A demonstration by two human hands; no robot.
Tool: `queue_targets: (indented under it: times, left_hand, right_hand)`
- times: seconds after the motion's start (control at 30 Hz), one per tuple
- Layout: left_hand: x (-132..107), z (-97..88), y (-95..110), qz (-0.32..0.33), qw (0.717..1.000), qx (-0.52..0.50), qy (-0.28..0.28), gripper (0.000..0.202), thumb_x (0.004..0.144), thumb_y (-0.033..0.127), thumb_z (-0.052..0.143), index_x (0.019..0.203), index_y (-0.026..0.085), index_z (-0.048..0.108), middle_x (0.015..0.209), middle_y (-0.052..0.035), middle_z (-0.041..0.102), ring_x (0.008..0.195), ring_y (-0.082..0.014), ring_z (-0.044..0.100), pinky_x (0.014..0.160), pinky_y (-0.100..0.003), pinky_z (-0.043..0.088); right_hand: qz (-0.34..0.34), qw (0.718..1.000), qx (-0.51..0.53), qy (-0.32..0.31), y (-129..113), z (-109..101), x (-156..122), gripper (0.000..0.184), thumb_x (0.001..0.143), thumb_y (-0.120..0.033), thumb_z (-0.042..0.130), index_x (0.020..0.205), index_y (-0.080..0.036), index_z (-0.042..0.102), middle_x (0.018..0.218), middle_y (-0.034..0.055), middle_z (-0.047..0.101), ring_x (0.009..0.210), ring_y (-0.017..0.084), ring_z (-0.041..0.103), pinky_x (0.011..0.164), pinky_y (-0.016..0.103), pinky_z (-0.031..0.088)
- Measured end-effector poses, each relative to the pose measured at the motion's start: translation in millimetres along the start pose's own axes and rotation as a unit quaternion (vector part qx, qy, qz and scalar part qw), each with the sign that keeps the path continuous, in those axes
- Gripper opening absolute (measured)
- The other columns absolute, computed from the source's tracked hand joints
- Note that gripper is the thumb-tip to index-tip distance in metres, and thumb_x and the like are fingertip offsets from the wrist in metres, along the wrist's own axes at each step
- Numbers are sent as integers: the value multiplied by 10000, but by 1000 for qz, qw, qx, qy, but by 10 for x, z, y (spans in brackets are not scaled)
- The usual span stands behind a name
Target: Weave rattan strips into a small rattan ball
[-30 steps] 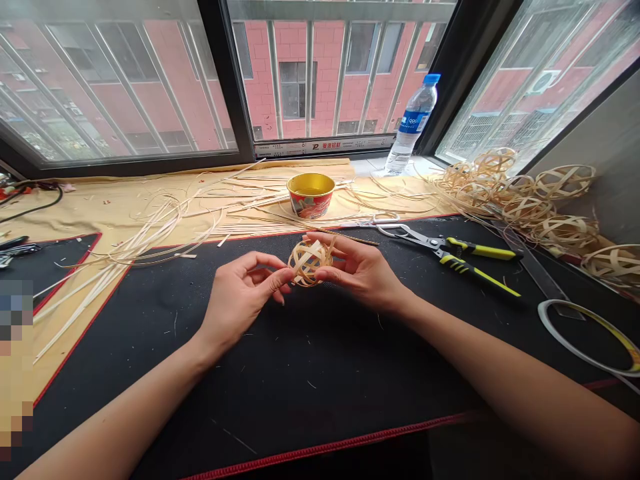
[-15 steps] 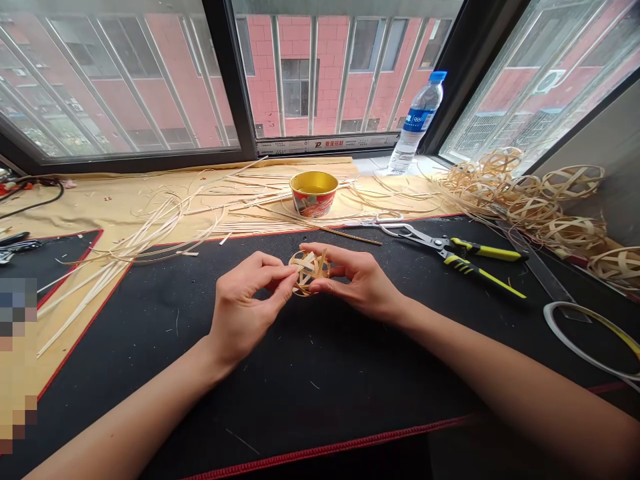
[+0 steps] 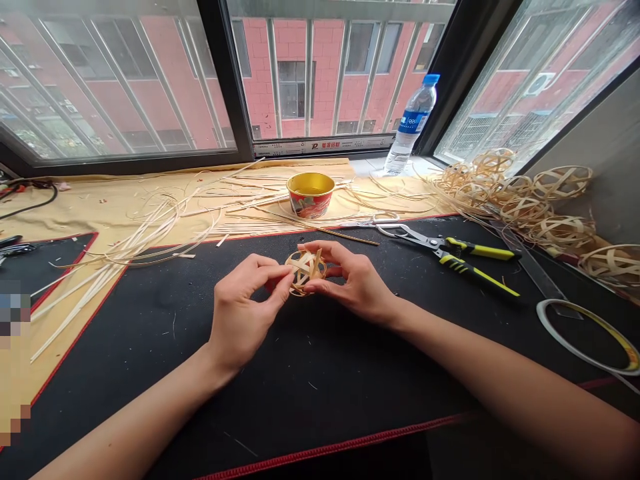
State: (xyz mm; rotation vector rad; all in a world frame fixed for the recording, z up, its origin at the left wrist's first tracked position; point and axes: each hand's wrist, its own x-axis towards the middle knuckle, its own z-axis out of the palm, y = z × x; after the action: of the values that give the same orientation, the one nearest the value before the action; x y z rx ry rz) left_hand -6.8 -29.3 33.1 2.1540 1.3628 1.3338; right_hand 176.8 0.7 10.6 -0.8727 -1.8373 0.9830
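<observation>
A small open-weave ball of pale bamboo strips point(image 3: 306, 270) sits between my fingertips, above the black desk mat point(image 3: 310, 380). My left hand point(image 3: 245, 307) pinches its left side with thumb and fingers. My right hand point(image 3: 353, 280) holds its right side, with fingers over the top and thumb below. Some strip ends stick up from the weave. My fingers hide parts of the ball.
Loose bamboo strips point(image 3: 150, 233) lie on a yellow cloth beside a gold-lined paper cup point(image 3: 311, 195). To the right are yellow-handled shears point(image 3: 450, 252), a metal ruler point(image 3: 530, 267), a tape ring point(image 3: 585, 337), several woven balls point(image 3: 525, 203) and a water bottle point(image 3: 413, 127) by the window.
The woven ball has turned a little between my fingers, and its strip ends now point differently. My hands have drawn slightly closer around it.
</observation>
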Motion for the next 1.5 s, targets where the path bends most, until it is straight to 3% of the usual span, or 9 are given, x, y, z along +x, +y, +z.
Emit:
queue_targets:
  times: [0.17,0.4,0.53,0.6,0.67,0.93,1.03,1.23,1.5]
  left_hand:
    - [-23,2,-4,3,1000,18,9,95,801,194,625,810,196,720,773,-8,628,653,-104,564,612,-212,448]
    - [-34,-12,-35,82,993,81,11,119,823,211,595,818,197,713,783,-36,643,708,-128,589,679,-230,473]
    - [62,-71,-22,-79,996,-30,-6,139,792,318,648,797,184,683,801,-22,646,640,-113,575,609,-216,464]
    - [115,-96,-16,-175,980,-84,-45,196,791,357,639,753,166,661,707,-5,625,547,-95,530,543,-210,432]
    - [152,-108,-18,-219,964,-131,-79,227,770,384,654,759,158,668,664,2,613,523,-89,500,518,-209,405]
    - [155,-101,-31,-217,950,-194,-115,269,633,352,777,792,156,683,795,-30,689,681,-148,613,649,-247,486]
    - [120,-72,-43,-188,961,-171,-111,231,668,322,754,807,155,675,778,-24,678,726,-162,627,716,-266,515]
    - [25,1,-82,-122,982,-123,-77,207,776,316,658,914,166,690,853,-37,620,725,-146,607,677,-256,526]
    - [82,-5,-53,-223,950,-210,-64,245,696,335,740,825,145,653,771,-18,657,688,-131,619,679,-236,522]
  right_hand:
    - [-32,999,-34,-17,50,21,-7,563,783,-364,670,1306,-208,534,1292,86,588,1100,247,604,833,333,556]
    - [-33,999,-31,-27,68,42,7,516,795,-366,659,1283,-240,550,1260,56,607,1078,222,609,878,334,542]
    - [41,995,92,-7,38,19,35,462,765,-362,688,1175,-195,555,1156,82,635,1013,211,640,839,340,559]
    - [56,988,142,10,48,-8,57,433,743,-363,713,1100,-186,545,1120,93,642,1012,214,643,854,354,547]
    - [67,982,176,15,70,-36,79,435,731,-378,726,1067,-186,527,1097,97,649,995,211,650,858,363,540]
    - [85,977,197,-4,74,-36,80,455,720,-407,730,1068,-195,527,1118,85,622,934,201,659,787,338,565]
    - [98,975,198,-4,73,-15,72,428,734,-412,711,1060,-206,527,1130,69,603,858,178,668,716,313,581]
    - [129,968,213,5,90,15,77,410,746,-412,695,1043,-201,508,1061,71,614,830,181,665,657,315,594]
    - [147,956,252,18,44,30,80,410,738,-392,712,1028,-181,514,991,63,632,696,131,641,631,322,607]
